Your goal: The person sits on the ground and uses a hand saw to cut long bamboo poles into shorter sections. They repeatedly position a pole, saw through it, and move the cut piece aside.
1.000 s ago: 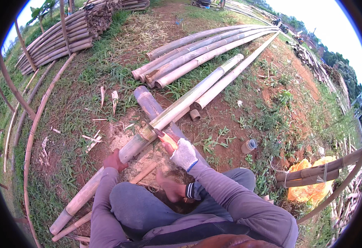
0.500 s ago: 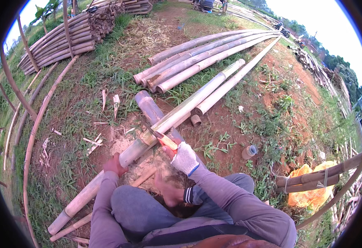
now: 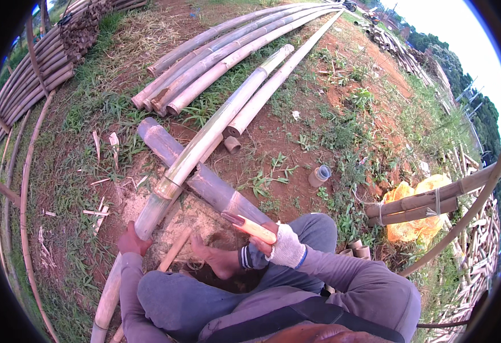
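Note:
My bare left hand (image 3: 134, 240) is closed around the near part of a long pale bamboo pole (image 3: 190, 157). The pole slants away from me across a thick, short bamboo piece (image 3: 219, 191) on the ground. A dark line rings the pole just beyond my left hand. My right hand (image 3: 285, 244), in a white knitted glove, grips an orange-handled tool with a dark blade (image 3: 253, 227). It is held above my bent leg, apart from the pole. The blade looks foreshortened, so its full shape is hard to make out.
Pale sawdust (image 3: 139, 203) and a bamboo strip (image 3: 176, 248) lie by my bare foot (image 3: 219, 258). Several long poles (image 3: 205, 68) rest beyond. To the right are a clear jar (image 3: 319, 175), a yellow net bag (image 3: 407, 223) and a low bamboo rail (image 3: 433, 191).
My right hand has drawn the orange-handled tool off the pole, back toward my right knee. My left hand keeps its hold on the pole. The whole view has shifted.

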`<state>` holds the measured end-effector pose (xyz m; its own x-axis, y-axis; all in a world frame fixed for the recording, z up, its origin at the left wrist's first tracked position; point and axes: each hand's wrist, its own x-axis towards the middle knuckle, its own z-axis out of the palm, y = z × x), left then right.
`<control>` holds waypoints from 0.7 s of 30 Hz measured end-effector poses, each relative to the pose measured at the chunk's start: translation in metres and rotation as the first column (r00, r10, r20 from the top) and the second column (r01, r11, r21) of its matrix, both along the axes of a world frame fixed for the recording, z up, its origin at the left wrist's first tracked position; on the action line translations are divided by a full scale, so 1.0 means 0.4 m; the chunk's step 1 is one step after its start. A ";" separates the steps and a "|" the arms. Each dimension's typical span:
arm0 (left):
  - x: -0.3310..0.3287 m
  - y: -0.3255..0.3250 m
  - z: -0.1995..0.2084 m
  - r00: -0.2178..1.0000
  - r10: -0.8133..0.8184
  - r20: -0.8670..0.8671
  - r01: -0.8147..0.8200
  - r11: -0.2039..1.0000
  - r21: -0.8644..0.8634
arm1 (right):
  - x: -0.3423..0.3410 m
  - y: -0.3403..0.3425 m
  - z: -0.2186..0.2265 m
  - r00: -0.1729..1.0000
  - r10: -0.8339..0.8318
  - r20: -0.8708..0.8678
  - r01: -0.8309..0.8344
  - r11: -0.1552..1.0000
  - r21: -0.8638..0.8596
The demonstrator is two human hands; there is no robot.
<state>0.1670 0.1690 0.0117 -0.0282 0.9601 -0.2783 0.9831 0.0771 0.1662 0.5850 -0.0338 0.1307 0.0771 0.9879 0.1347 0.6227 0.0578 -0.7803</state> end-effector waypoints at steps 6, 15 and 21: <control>-0.014 0.008 0.000 1.000 -0.010 0.023 0.010 0.999 0.033 | -0.220 0.445 -0.076 0.997 0.037 0.073 -0.042 0.997 0.068; -0.042 -0.013 0.007 1.000 0.004 0.029 -0.004 1.000 0.016 | 0.014 -0.043 -0.018 0.986 0.093 0.136 -0.103 0.992 0.068; -0.003 -0.010 0.003 1.000 0.010 0.025 -0.010 1.000 0.011 | -0.093 0.227 -0.080 0.998 0.022 0.061 -0.031 0.988 0.150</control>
